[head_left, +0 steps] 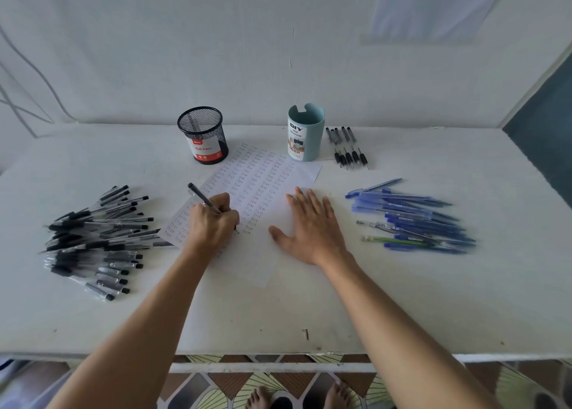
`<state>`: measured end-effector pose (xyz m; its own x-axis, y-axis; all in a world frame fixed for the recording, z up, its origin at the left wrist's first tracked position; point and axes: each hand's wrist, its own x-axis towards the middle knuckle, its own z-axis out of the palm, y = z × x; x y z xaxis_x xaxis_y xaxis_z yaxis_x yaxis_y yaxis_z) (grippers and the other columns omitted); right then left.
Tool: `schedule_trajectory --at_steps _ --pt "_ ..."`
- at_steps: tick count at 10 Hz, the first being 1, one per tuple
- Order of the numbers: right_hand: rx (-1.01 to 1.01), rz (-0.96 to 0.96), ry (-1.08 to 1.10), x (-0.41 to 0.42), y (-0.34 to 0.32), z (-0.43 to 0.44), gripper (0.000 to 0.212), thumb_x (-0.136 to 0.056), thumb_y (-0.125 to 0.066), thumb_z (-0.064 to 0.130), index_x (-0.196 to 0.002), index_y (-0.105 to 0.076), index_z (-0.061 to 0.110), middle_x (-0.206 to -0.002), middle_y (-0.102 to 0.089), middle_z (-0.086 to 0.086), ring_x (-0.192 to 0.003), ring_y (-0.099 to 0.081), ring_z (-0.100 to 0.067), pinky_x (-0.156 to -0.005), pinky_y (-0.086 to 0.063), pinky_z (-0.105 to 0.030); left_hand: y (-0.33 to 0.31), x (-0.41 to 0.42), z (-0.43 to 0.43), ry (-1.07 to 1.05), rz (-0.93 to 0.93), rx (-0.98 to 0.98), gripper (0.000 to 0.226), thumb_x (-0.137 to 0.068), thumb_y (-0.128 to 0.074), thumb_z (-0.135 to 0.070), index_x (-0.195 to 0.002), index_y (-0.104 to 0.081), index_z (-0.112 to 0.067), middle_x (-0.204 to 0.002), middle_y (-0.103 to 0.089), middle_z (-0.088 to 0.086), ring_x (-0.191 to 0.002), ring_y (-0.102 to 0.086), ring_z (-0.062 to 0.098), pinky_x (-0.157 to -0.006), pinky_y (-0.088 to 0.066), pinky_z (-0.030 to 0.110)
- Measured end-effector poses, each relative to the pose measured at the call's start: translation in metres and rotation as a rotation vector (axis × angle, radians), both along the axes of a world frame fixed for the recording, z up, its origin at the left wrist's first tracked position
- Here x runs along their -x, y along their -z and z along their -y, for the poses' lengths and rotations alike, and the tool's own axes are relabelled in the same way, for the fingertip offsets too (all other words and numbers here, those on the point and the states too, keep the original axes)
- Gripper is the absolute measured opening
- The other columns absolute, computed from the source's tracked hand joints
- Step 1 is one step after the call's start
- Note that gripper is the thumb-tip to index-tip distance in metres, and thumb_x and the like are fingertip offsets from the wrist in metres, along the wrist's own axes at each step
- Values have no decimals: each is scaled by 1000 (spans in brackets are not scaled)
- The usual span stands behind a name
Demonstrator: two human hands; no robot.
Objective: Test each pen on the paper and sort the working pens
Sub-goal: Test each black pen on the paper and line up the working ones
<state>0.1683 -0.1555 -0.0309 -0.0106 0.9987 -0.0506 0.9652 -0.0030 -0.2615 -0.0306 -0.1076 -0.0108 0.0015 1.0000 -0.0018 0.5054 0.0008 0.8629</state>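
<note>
The pen (201,198) being tested is slim, with a dark top end and a clear or grey barrel; the blur makes it hard to say which. It slants from its top at 10 o'clock down to its tip at 4 o'clock, and the tip touches the paper (266,179). The left hand (213,224) holds it, with the fingers (228,214) curled tight round the lower barrel, so only the upper half and the very tip show.

The paper lies tilted in the middle of the table (309,309), covered in rows of small handwritten words. The right hand (311,227) lies flat on the paper's edge at 3 o'clock from the pen, its fingers (305,201) straight and spread, gripping nothing.

At 9 o'clock on the table sits a large heap of black pens (96,238). At 3 o'clock lies a heap of blue pens (414,220). At 12 o'clock stand a black mesh cup (202,134) and a pale teal cup (305,133), with a small row of black pens (346,148) just beside the teal cup, at 1 o'clock.
</note>
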Motion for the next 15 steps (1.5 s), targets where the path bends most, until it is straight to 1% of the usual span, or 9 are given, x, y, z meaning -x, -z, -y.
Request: schedule_trajectory --at_steps 1,2,3,4,7,8,11,14,15 --pt "-4 0 -3 0 -1 0 86 -93 -35 68 -159 -11 18 -168 1 -3 -154 7 -20 -123 7 -45 2 -1 -1 11 -20 -11 35 -65 -57 6 -54 -32 -16 -54 -36 7 -54 -34 19 -52 -28 31" --pt "-2 -4 -3 0 -1 1 86 -93 -35 68 -159 -10 18 -168 1 -3 -154 7 -20 -123 7 -46 4 -1 -2 24 -53 -22 32 -66 -57 8 -57 -31 -10 -55 -35 6 -55 -33 18 -52 -26 30" --pt "-1 -1 -4 0 -1 0 86 -93 -35 68 -159 -10 18 -168 1 -3 -154 7 -20 -123 7 -45 3 -2 -3 48 -98 -29 36 -67 -55 9 -56 -29 -14 -55 -30 2 -55 -31 17 -52 -23 30" --pt "-5 -8 -3 0 -1 1 86 -93 -35 68 -159 -11 18 -168 1 -3 -154 7 -20 -123 7 -46 3 -3 -2 32 -90 -29 38 -65 -54 9 -55 -28 -18 -55 -30 4 -56 -30 19 -53 -23 32" --pt "-15 -13 3 1 -2 2 85 -93 -37 67 -158 -13 18 -168 -1 -4 -154 6 -21 -123 7 -45 5 -2 -3 28 -80 -34 34 -66 -53 10 -58 -28 -11 -57 -31 6 -57 -30 19 -52 -22 31" --pt "-12 -14 3 1 -2 2 85 -94 -37 67 -159 -12 18 -168 -1 -4 -154 6 -21 -123 7 -45 4 -5 -2 35 -124 -37 34 -67 -53 9 -58 -30 -14 -59 -30 6 -58 -29 18 -52 -21 30" --pt "-17 -17 2 1 -3 3 84 -94 -37 66 -158 -12 18 -167 -1 -4 -154 5 -21 -123 6 -46 4 -6 0 58 -100 -57 34 -69 -53 10 -58 -30 -12 -59 -30 7 -57 -29 17 -52 -21 30" --pt "-18 -17 3 1 -1 2 85 -93 -36 67 -158 -11 18 -167 0 -3 -154 6 -21 -123 7 -46 7 -5 -1 83 -108 -68 38 -68 -51 11 -57 -28 -16 -57 -28 4 -56 -26 17 -52 -19 29" --pt "-19 -25 6 1 -2 2 85 -93 -37 67 -158 -12 18 -167 -1 -3 -154 6 -20 -123 7 -46 7 -7 1 63 -91 -60 38 -69 -52 11 -56 -28 -16 -57 -29 3 -56 -27 16 -53 -20 31"
